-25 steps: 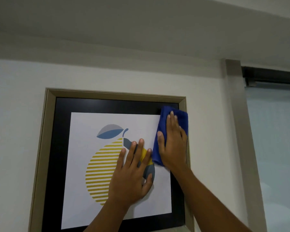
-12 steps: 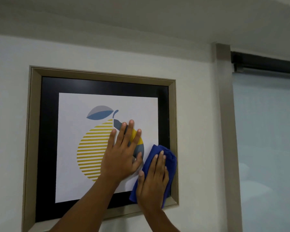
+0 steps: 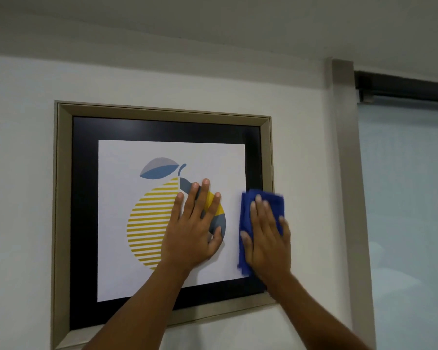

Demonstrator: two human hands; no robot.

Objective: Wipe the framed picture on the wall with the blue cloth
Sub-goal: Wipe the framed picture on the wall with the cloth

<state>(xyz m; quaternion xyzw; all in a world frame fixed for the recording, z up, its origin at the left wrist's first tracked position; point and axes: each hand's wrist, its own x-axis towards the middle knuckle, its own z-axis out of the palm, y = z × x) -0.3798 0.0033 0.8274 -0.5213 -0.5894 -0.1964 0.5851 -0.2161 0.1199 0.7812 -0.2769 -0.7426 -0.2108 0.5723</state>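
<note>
Because the framed picture hangs on the wall rather than resting on anything, the chief risk I see is that a hard sideways push from the wiping hand could swing it crooked or lift it off whatever holds it, which cannot be seen from this side. A second risk is that the blue cloth is pinned only by a flat palm, not gripped, so it could slide out and drop if the pressure eases. The cloth also straddles the raised right edge of the frame, where a fold might catch on the moulding. Bare skin pressed on the print's surface may well leave fresh smudges on an area meant to be clean.

The left hand lies flat and wide open on the striped fruit artwork, fingers spread and pointing up, holding nothing, apparently steadying the frame. The right hand is likewise flat and open, fingers close together, pressing the folded cloth against the picture's right border, with blue fabric showing above the fingertips and along the thumb side
</note>
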